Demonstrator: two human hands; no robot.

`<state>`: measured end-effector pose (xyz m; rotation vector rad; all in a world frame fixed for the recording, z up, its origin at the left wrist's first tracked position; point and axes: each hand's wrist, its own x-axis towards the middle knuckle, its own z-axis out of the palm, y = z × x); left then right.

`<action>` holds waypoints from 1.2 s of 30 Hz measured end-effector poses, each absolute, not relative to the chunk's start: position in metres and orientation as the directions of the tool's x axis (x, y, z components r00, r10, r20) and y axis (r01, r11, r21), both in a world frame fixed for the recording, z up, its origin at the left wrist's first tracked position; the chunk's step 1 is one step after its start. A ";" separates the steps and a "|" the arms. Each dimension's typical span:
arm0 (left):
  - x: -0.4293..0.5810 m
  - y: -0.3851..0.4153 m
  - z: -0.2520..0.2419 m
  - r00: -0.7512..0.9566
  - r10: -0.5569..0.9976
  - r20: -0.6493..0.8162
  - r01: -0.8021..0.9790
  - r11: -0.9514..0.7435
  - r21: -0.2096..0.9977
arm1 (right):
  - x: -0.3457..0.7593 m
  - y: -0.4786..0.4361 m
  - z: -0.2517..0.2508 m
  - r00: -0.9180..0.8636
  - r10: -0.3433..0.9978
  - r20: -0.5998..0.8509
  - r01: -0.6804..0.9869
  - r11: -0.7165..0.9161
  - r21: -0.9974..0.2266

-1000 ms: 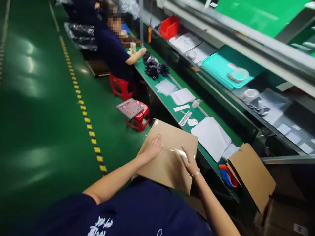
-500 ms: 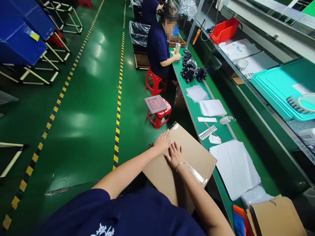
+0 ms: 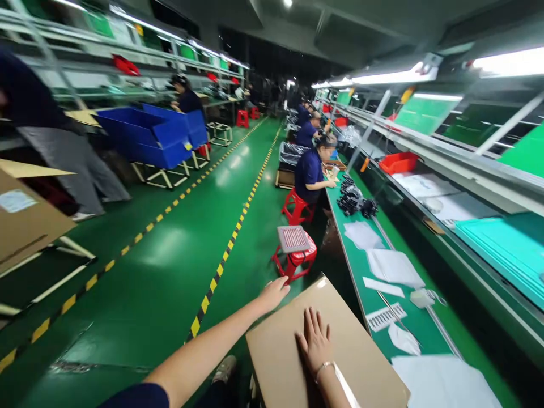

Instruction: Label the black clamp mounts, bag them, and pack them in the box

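A closed brown cardboard box (image 3: 340, 334) sits in front of me at the bottom of the view, a strip of clear tape along its top. My right hand (image 3: 315, 342) lies flat on the lid, fingers stretched out and together. My left hand (image 3: 274, 293) reaches to the box's far left edge, fingers curled over it.
A green workbench (image 3: 361, 266) runs along the right with white sheets (image 3: 393, 266), a label strip (image 3: 385, 316) and black parts (image 3: 355, 201). A seated person (image 3: 310, 170) works there. A red stool (image 3: 295, 255) carries a tray. Blue bins (image 3: 148, 133) and another carton (image 3: 25, 215) stand left.
The view has swung upward from the box to the aisle. My left hand slid out to the box's left edge; my right hand stays flat on the lid.
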<state>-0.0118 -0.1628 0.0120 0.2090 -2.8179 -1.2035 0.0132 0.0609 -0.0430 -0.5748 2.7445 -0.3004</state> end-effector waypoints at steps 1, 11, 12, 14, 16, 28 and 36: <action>0.012 -0.174 0.010 -0.976 -0.212 0.045 -0.113 0.673 0.731 | 0.013 0.063 -0.048 -0.871 -0.425 -0.246 -0.350 0.888 -0.297; 0.213 -0.167 -0.076 -0.754 -0.505 -0.420 -0.542 0.118 0.832 | -0.100 0.102 0.010 -0.929 -0.294 -0.224 -0.013 0.631 -0.776; 0.212 -0.162 -0.079 -0.760 -0.472 -0.447 -0.556 0.116 0.823 | -0.119 0.105 0.005 -0.924 -0.289 -0.249 0.010 0.634 -0.773; 0.204 -0.154 -0.080 -0.774 -0.428 -0.466 -0.558 0.115 0.822 | -0.147 0.106 -0.005 -0.914 -0.285 -0.288 0.043 0.638 -0.769; 0.190 -0.150 -0.077 -0.792 -0.409 -0.453 -0.537 0.114 0.836 | -0.164 0.101 -0.012 -0.898 -0.293 -0.328 0.073 0.637 -0.768; 0.129 -0.147 -0.078 -0.720 -0.506 -0.475 -0.382 -0.282 0.880 | -0.177 0.072 0.002 -0.825 -0.415 -0.384 0.071 0.597 -0.799; 0.099 -0.149 -0.092 -0.570 -0.469 -0.675 -0.340 -0.614 0.713 | -0.198 0.056 -0.001 -0.850 -0.356 -0.388 0.061 0.666 -0.744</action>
